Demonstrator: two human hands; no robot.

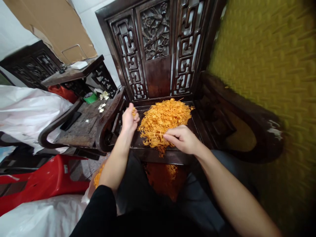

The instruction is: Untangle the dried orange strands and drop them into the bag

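Observation:
A heap of orange, stringy, branching pieces (170, 113) lies on the seat of a dark carved wooden chair (158, 74); their exact kind is not clear. My left hand (130, 119) is raised just left of the heap, its fingers curled around a few of the orange pieces, which peek out by the thumb. At the heap's near right side, my right hand (184, 139) pinches a thin orange piece (158, 134) between thumb and forefinger. Some strands hang over the seat's front edge.
On the left, a wooden side seat (81, 126) carries a green tape roll (91, 97), pale flower-shaped pieces (101, 107) and a dark flat object. A red plastic stool (46, 179) and white sacks (29, 115) crowd that side. A yellow-green textured surface (266, 56) rises at right.

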